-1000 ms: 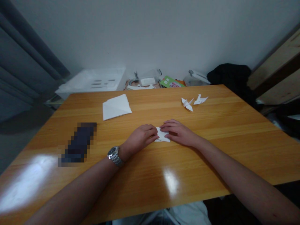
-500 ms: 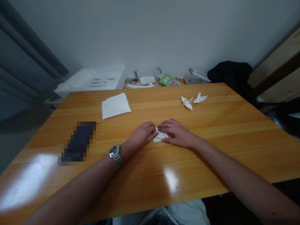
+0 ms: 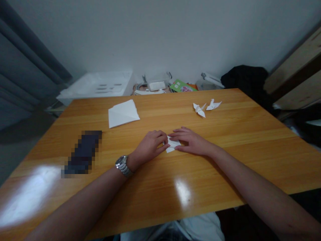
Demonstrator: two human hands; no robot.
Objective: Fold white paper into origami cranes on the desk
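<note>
One small white folded paper [image 3: 173, 144] lies on the bench [image 3: 155, 187] between my left hand [image 3: 152, 144], curled at its edge, any grip hidden, and my right hand [image 3: 192, 142], loosely spread over it.

Left of my left grip [image 3: 153, 143] I see a dark, pixelated object [image 3: 84, 152] on the desk [image 3: 150, 201]. Beyond my right grip [image 3: 192, 142], past the desk, are a green booklet [image 3: 181, 86] and, farther right, a black bundle [image 3: 242, 80].

The wall [image 3: 160, 40] is dimly lit. Glare whitens the desk [image 3: 150, 190] in patches (broadest at left); pixelation masks a dark object [image 3: 84, 152].
</note>
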